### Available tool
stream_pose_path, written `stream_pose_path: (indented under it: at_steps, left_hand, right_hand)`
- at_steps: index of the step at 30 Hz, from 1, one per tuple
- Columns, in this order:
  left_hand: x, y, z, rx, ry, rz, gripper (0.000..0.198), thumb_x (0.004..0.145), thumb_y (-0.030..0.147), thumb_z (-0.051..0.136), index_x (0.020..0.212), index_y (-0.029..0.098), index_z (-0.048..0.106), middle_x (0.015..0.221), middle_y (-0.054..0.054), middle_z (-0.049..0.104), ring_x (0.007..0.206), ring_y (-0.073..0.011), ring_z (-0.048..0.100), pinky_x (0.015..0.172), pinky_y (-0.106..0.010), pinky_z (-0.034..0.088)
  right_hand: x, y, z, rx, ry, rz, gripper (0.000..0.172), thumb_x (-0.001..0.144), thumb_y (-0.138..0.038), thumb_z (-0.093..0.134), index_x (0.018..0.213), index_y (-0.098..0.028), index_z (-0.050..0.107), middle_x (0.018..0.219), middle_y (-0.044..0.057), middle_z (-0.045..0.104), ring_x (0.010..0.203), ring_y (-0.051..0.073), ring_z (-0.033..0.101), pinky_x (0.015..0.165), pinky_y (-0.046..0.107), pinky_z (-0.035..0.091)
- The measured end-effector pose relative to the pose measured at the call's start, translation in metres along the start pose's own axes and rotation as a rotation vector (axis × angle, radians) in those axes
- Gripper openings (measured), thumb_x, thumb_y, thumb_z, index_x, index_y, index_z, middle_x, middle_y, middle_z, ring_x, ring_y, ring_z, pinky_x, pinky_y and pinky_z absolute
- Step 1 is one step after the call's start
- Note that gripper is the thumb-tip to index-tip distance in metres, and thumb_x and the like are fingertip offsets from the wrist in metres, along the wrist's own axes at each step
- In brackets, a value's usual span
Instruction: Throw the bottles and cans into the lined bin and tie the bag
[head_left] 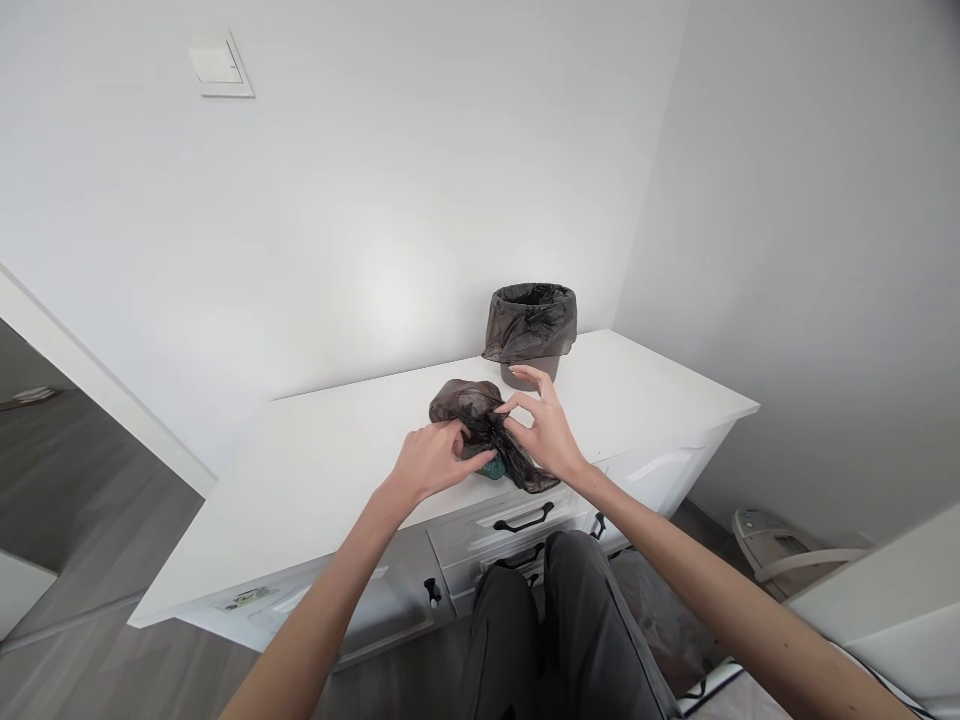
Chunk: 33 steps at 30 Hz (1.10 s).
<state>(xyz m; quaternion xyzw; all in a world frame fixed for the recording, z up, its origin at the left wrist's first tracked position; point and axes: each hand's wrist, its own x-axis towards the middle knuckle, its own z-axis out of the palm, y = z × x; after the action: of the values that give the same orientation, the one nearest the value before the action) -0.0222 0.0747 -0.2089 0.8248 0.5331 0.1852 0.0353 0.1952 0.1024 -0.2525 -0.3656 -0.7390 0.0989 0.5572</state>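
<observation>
While holding the bag (484, 425) bunched by the front edge of the cabinet (337, 480), pinching its left side with left hand (431, 460), with fingers partly closed and thumb laid across. Gripping the gathered middle with right hand (550, 430), with thumb and index nearly together on the film, the rest fanned out. Can't tell how tight on either. Showing underneath: teal bit (493, 468) by left thumb. Behind the bag, near the wall (390, 200): lined bin (529, 335).
</observation>
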Motion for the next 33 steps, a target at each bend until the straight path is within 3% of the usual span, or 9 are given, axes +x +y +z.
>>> stream_pose_path:
  at_steps: [3, 6, 10, 15, 19, 23, 29, 33]
  left_hand:
    - [-0.002, -0.004, 0.011, -0.025, 0.012, -0.030, 0.043, 0.087, 0.060, 0.066, 0.067, 0.024, 0.052, 0.067, 0.000, 0.068, 0.062, -0.0206, 0.063, 0.055, -0.032, 0.036]
    - [-0.004, -0.011, 0.018, -0.147, 0.029, 0.007, 0.035, 0.092, 0.056, 0.062, 0.076, 0.025, 0.059, 0.073, 0.001, 0.071, 0.065, -0.0193, 0.064, 0.058, -0.031, 0.041]
    - [-0.007, -0.021, 0.019, -0.180, 0.063, 0.040, 0.031, 0.095, 0.056, 0.058, 0.087, 0.026, 0.063, 0.083, 0.000, 0.074, 0.071, -0.0189, 0.065, 0.064, -0.031, 0.046]
    - [-0.014, -0.030, 0.016, -0.121, 0.097, 0.049, 0.031, 0.099, 0.052, 0.055, 0.087, 0.025, 0.062, 0.087, 0.000, 0.075, 0.071, -0.0176, 0.065, 0.067, -0.031, 0.045]
    - [-0.022, -0.029, 0.015, -0.088, 0.154, 0.061, 0.030, 0.103, 0.051, 0.050, 0.090, 0.025, 0.058, 0.088, 0.002, 0.073, 0.070, -0.0161, 0.065, 0.066, -0.029, 0.043]
    - [-0.026, -0.025, 0.018, -0.026, 0.208, 0.081, 0.028, 0.105, 0.049, 0.046, 0.096, 0.025, 0.058, 0.089, 0.002, 0.073, 0.068, -0.0149, 0.065, 0.064, -0.028, 0.041]
    - [-0.033, -0.036, 0.026, 0.131, 0.250, 0.121, 0.027, 0.108, 0.045, 0.043, 0.100, 0.024, 0.058, 0.091, -0.001, 0.074, 0.067, -0.0144, 0.066, 0.061, -0.028, 0.036]
    - [-0.043, -0.053, 0.032, 0.159, 0.243, 0.078, 0.031, 0.109, 0.046, 0.039, 0.100, 0.024, 0.059, 0.091, -0.001, 0.075, 0.070, -0.0149, 0.066, 0.063, -0.028, 0.036]
  right_hand:
    - [-0.001, -0.001, -0.001, 0.010, -0.016, -0.003, 0.016, 0.090, -0.015, 0.061, 0.093, -0.026, 0.073, 0.148, 0.009, 0.043, 0.144, 0.029, 0.046, 0.119, 0.055, 0.042]
    - [0.000, 0.003, -0.005, 0.017, -0.012, 0.013, 0.011, 0.092, -0.020, 0.064, 0.090, -0.026, 0.073, 0.144, 0.010, 0.046, 0.141, 0.030, 0.049, 0.118, 0.055, 0.043]
    - [0.000, 0.011, -0.012, 0.012, -0.020, 0.024, 0.008, 0.094, -0.028, 0.067, 0.089, -0.026, 0.073, 0.142, 0.010, 0.048, 0.137, 0.030, 0.052, 0.116, 0.055, 0.045]
    - [-0.006, 0.015, -0.020, -0.032, -0.067, 0.028, 0.010, 0.096, -0.029, 0.064, 0.090, -0.026, 0.071, 0.146, 0.011, 0.047, 0.137, 0.031, 0.052, 0.110, 0.055, 0.049]
    - [-0.017, 0.006, -0.023, -0.108, -0.162, -0.028, 0.007, 0.095, -0.028, 0.066, 0.098, -0.027, 0.071, 0.152, 0.010, 0.044, 0.145, 0.032, 0.044, 0.113, 0.055, 0.046]
    - [-0.026, -0.009, -0.015, -0.201, -0.263, -0.156, 0.027, 0.087, -0.031, 0.076, 0.114, -0.028, 0.069, 0.162, 0.010, 0.034, 0.153, 0.036, 0.030, 0.120, 0.062, 0.037]
    - [-0.027, -0.018, -0.008, -0.272, -0.289, -0.225, 0.007, 0.092, -0.030, 0.073, 0.090, -0.024, 0.070, 0.158, 0.013, 0.037, 0.149, 0.038, 0.035, 0.118, 0.070, 0.034]
    - [-0.022, -0.017, -0.023, -0.246, -0.291, -0.200, 0.012, 0.096, -0.029, 0.068, 0.085, -0.024, 0.071, 0.153, 0.013, 0.043, 0.145, 0.036, 0.040, 0.115, 0.063, 0.042]
